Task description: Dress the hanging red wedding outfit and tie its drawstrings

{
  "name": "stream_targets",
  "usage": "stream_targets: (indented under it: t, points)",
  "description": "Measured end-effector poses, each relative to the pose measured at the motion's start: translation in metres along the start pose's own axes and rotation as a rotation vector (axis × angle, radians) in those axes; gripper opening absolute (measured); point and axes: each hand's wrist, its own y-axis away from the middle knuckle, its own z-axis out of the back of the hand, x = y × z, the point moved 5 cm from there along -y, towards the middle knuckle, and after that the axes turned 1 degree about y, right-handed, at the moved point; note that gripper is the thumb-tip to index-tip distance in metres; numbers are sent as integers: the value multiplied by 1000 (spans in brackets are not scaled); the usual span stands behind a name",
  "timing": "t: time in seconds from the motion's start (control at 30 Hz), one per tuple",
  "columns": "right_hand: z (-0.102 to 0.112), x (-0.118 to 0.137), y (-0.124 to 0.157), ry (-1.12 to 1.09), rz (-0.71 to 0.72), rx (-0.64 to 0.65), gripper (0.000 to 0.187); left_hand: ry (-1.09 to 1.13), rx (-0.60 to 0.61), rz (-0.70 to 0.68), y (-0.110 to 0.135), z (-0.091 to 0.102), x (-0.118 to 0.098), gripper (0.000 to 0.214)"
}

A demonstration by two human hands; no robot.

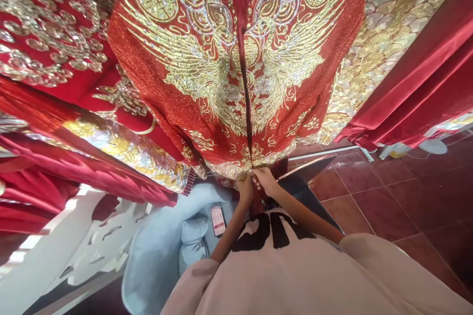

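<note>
While the embroidered red jacket (229, 83) hung upright, the left hand (245, 185) and the right hand (263, 179) pinched its lower hem (231, 171) below the front opening (247, 98); a phone (218, 221) lay on the blue armchair (142, 246), beside a cushion (194, 242).

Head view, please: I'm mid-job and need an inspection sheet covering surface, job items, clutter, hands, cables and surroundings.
Surface: reddish tiled floor below.
Job's things: red jacket with gold embroidery, upright, front slightly parted; its support is hidden.
Clutter: phone on a blue armchair, beside a blue cushion.
Hands: left hand and right hand together at the jacket's front hem; finger detail too small to tell.
Cables: nothing seen.
Surroundings: beaded red garment at left, gold scale-patterned garment at right.
</note>
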Motion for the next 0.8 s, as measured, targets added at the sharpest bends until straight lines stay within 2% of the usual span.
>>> stream_targets:
  t: [0.17,0.3,0.37,0.47,0.53,0.6,0.63,0.67,0.73,0.8]
  points:
    - [-12,18,1,-18,-162,95,24,-58,35,-94,-8,-8,-5,20]
    - [-24,46,7,-45,-137,69,29,-56,73,-125,-10,-16,-4,22]
    - [-36,75,14,-58,-86,75,28,-53,73,-129,-11,-16,-2,25]
    - [-63,145,40,-72,-25,135,27,-55,47,-133,-13,-12,-2,30]
    - [-86,206,69,-73,41,190,28,-60,35,-141,-14,-11,-4,31]
    - [-111,270,106,-57,278,318,32,-64,25,-153,-16,-12,-8,33]
    - [-122,294,122,-26,372,362,32,-65,19,-158,-16,-14,-9,34]
    - [-127,311,133,11,459,352,33,-66,11,-161,-17,-16,-10,34]
    - [-132,327,143,103,643,344,34,-72,-8,-157,-19,-18,-9,33]
    - [-125,318,131,182,668,310,34,-83,-26,-144,-21,-19,-4,32]
